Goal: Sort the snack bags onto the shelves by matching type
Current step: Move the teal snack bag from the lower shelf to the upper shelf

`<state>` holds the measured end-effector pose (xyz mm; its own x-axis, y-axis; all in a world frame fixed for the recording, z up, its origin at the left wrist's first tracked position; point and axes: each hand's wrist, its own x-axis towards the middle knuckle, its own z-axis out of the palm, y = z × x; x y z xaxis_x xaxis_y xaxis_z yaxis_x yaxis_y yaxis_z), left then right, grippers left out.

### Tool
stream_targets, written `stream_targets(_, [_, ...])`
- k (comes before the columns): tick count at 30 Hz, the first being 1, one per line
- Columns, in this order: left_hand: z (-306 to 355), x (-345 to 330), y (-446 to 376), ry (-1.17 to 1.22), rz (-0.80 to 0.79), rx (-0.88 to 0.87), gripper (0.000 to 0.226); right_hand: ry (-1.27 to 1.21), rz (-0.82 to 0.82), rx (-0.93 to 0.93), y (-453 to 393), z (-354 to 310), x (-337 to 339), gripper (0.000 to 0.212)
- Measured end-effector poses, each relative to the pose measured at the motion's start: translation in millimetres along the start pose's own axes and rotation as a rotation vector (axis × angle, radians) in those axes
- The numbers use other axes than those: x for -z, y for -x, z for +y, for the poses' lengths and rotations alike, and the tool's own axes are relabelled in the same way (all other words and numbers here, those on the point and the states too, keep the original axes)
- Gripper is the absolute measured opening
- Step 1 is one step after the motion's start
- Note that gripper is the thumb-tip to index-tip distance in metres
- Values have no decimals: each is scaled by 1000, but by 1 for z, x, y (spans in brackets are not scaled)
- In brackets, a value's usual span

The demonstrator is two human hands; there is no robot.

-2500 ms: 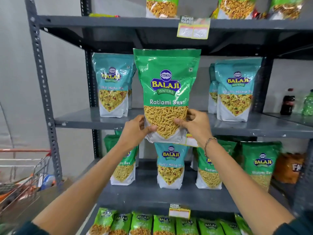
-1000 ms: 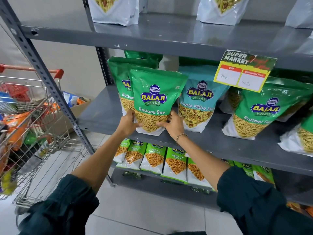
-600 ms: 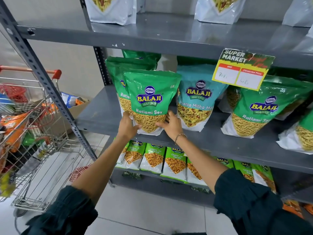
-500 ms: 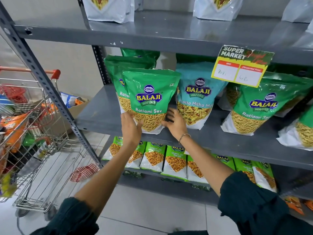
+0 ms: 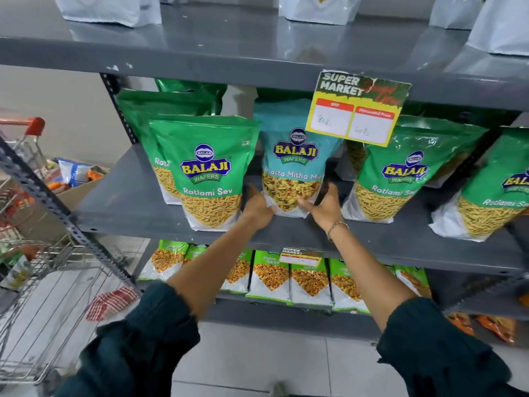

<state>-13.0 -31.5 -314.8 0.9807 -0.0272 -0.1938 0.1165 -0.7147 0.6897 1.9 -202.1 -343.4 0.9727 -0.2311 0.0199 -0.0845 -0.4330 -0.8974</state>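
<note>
A teal Khatta Mitha Mix bag [image 5: 294,164] stands on the grey middle shelf [image 5: 128,196] between green bags. My left hand [image 5: 259,206] grips its lower left corner and my right hand [image 5: 325,204] holds its lower right side. Just to the left, the green Ratlami Sev bag [image 5: 206,170] stands free in front of another green bag [image 5: 160,107]. More Ratlami Sev bags [image 5: 400,173] lean on the shelf to the right.
A price tag [image 5: 357,107] hangs from the upper shelf edge above the teal bag. Small green snack bags [image 5: 269,277] line the lower shelf. A shopping cart [image 5: 34,253] with goods stands at the left, beside a cardboard box [image 5: 74,179].
I set the green Ratlami Sev bag down on the middle shelf and let go. Both hands moved right and took hold of the teal bag's base.
</note>
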Motion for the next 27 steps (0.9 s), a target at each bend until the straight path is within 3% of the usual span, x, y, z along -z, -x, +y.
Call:
stream_targets(2, [-5,0,-11,29,3,-24,71,-33,-138,-17,-6,0,2,83])
stream_targets(4, [-13,-2,-21,87,-13,-94,83,-57,-173,8,-11,4,2,73])
stream_targets(13, [-15,-6,-25,188,-4,-179,49,-199,-28,40,8,18,12,54])
stream_targets(27, [-21,-13,76,121,-41,-313,56,-210,73,122,141,5,60,49])
